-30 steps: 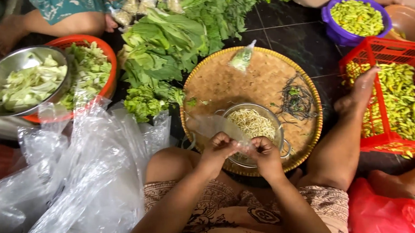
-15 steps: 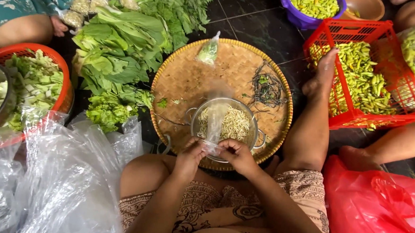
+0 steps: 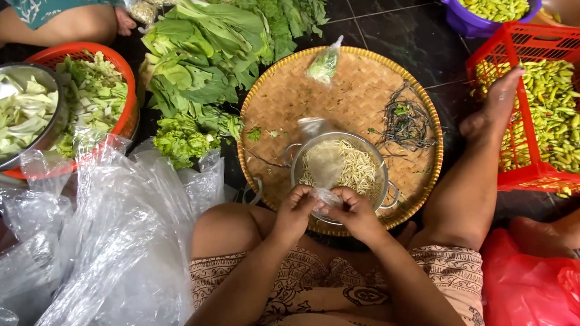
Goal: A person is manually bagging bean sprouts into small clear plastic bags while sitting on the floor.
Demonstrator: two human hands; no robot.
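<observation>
Both hands meet at the near rim of a round metal colander (image 3: 369,162) of pale bean sprouts. The left hand (image 3: 296,213) and right hand (image 3: 355,215) pinch the mouth of a small clear plastic bag (image 3: 324,163) lying over the sprouts. The colander sits on a round woven bamboo tray (image 3: 346,93), leafy greens (image 3: 196,65) to its left, a red plastic crate (image 3: 538,96) of green chillies to its right.
</observation>
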